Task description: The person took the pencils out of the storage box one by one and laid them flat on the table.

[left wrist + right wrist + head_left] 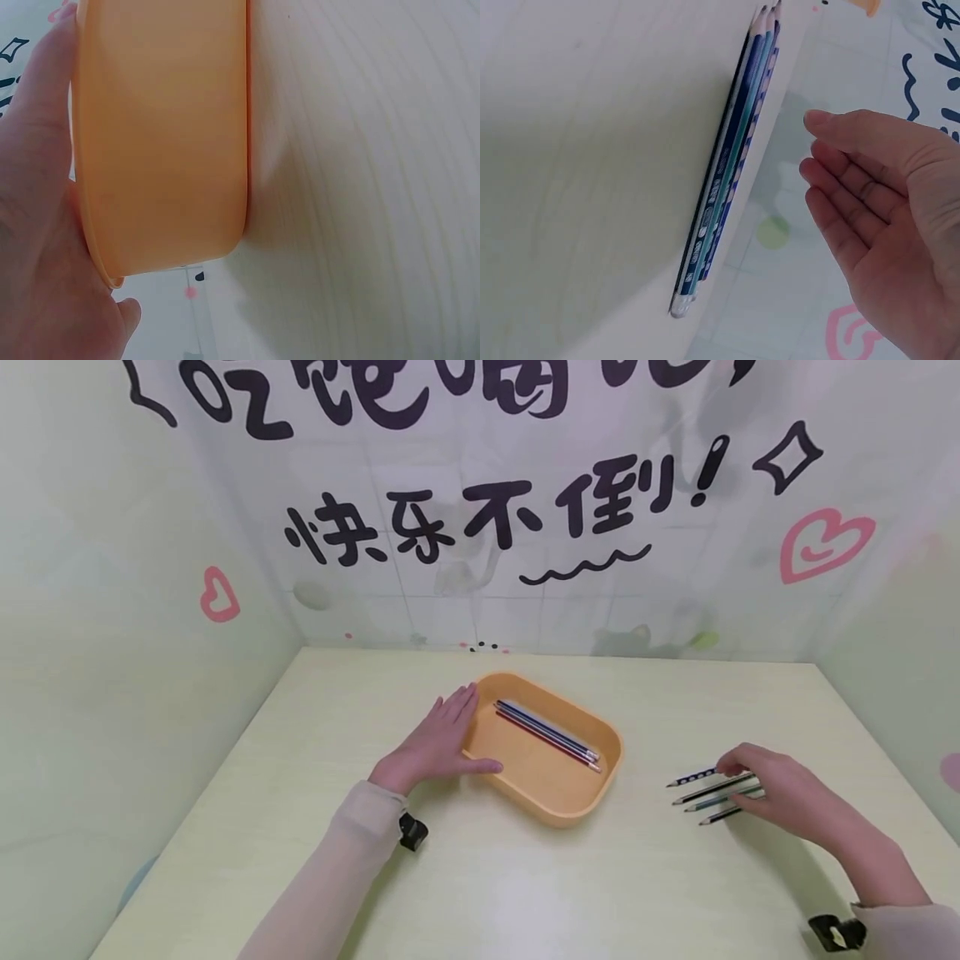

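An orange tray point(536, 789) with rounded corners holds several pencils point(546, 737), dark blue and dark red, lying side by side. My left hand point(438, 739) rests on the tray's left end, fingers stretched along the rim and thumb reaching over the near edge. The left wrist view shows this hand point(37, 195) against the tray's outer wall point(161, 135). To the right, several more pencils point(708, 792) lie on the table under my right hand point(780, 789). Seen from the right wrist, that hand point(885, 195) hovers apart from the pencils point(727, 165), fingers loosely bent and holding nothing.
A pale wood-grain table point(487, 893) carries everything. Behind it hangs a white backdrop point(450, 610) with black lettering and pink hearts, and light panels stand at both sides. Each wrist wears a small black device point(412, 832).
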Action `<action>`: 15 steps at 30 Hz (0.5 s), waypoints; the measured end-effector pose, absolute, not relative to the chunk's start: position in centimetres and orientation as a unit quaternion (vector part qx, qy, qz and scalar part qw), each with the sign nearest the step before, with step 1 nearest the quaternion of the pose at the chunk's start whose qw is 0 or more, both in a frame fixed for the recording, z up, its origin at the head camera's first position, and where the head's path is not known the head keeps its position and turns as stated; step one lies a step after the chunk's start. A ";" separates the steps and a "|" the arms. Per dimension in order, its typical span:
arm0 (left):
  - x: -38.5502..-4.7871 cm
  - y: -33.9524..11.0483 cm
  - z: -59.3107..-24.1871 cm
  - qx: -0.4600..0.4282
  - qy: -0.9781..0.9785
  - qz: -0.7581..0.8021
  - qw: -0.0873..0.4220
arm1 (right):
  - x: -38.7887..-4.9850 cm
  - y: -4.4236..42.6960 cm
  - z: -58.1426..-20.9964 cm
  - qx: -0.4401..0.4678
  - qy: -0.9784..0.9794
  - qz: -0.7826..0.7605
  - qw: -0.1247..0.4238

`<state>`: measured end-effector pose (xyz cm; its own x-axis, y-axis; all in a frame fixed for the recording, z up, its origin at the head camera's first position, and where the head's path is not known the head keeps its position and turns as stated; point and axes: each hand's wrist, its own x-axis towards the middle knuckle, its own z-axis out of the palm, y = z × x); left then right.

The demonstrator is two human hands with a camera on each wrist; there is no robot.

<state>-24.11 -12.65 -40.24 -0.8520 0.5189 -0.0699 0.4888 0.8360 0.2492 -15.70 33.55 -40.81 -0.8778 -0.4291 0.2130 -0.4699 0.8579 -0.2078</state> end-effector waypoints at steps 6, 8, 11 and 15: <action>-24.0 -12.6 -40.2 0.270 0.954 0.115 0.062 | -15.8 31.9 -39.3 0.215 -0.963 0.157 0.046; -24.0 -12.6 -40.2 0.270 0.954 0.115 0.064 | -15.9 31.3 -38.9 0.215 -0.962 0.163 0.042; -24.1 -12.7 -40.2 0.269 0.954 0.114 0.063 | -16.2 30.5 -38.4 0.220 -0.959 0.173 0.044; -24.2 -12.6 -40.3 0.267 0.955 0.115 0.066 | -16.5 29.4 -37.9 0.234 -0.953 0.188 0.049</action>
<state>-24.18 -12.60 -40.29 -0.8492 0.5241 -0.0646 0.4936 0.8313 0.2556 -16.54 29.38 -37.87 -0.8860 -0.4268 0.1810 -0.4636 0.8204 -0.3348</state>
